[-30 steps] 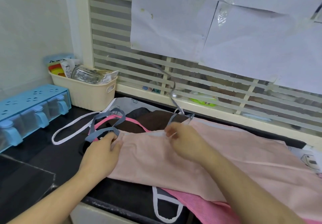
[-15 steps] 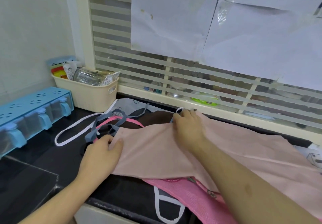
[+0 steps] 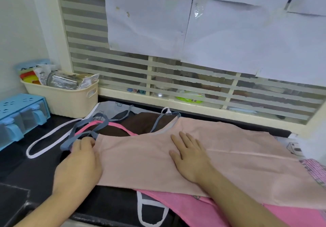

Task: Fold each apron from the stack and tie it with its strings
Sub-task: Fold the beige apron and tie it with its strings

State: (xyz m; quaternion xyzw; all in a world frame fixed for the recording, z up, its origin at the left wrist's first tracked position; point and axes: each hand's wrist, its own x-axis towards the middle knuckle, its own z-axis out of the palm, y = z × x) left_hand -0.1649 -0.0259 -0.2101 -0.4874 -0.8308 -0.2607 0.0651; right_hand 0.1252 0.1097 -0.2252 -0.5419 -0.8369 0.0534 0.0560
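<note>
Head view: two hands (image 3: 79, 163) (image 3: 189, 153), one peach apron (image 3: 141, 156).

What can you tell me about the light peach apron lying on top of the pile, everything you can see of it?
The light peach apron looks like soft, matte cloth, spread nearly flat on top of the stack, over a brighter pink apron along its near edge. Thin grey strings run off its far edge. A faint crease crosses its right half. The right hand presses flat on its middle; the left hand holds its left corner, fingers curled at the edge.
</note>
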